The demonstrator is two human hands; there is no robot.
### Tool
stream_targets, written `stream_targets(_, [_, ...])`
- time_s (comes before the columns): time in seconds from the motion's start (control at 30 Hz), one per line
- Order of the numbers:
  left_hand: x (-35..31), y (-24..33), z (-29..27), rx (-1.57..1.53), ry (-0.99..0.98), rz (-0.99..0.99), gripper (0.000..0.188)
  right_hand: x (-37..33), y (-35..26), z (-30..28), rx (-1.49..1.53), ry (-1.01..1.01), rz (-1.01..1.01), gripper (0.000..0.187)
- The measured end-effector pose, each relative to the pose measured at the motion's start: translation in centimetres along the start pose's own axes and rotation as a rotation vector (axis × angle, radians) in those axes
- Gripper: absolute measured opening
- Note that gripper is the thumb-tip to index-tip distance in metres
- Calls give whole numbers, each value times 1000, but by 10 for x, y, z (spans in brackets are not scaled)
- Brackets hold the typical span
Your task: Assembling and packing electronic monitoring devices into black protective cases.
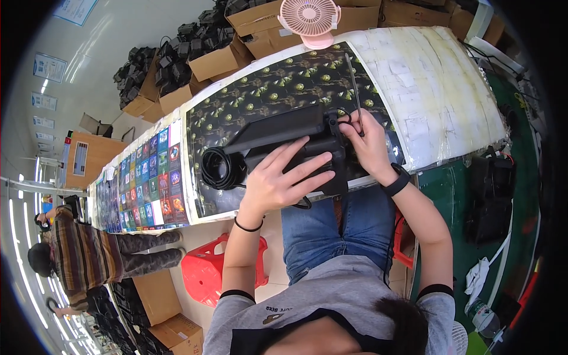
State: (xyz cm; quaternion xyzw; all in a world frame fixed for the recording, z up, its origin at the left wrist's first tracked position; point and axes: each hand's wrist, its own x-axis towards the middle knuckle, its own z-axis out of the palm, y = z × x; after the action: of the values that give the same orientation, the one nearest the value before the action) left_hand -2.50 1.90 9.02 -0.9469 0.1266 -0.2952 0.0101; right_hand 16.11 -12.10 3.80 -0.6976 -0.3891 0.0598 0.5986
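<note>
A black box-shaped device with a flat rectangular panel lies on the dark patterned mat. My left hand rests across its near side, fingers spread and flat against it. At the device's right end, my right hand is closed in a pinch on a long thin grey rod, which sticks up past the fingers toward the far side. Whether it is a tool or a stiff strip cannot be made out. A short black cord loops beside those fingertips. Left of the device sits a coiled black cable.
A pink fan stands at the table's far edge. Cardboard boxes with black devices are piled beyond. Red stool stands at left, below the table. More black devices lie on a green surface at right. Another person works far left.
</note>
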Motion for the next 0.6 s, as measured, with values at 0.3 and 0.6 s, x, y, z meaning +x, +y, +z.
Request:
stream_targets(0.3, [-1,17,2,83,1,-21,38,-1,2,5,316,-47,442,21])
stream_targets(0.6, [-5,-19,-2,-160,180,-86,42,8,-11,-3,181,-163,122,25])
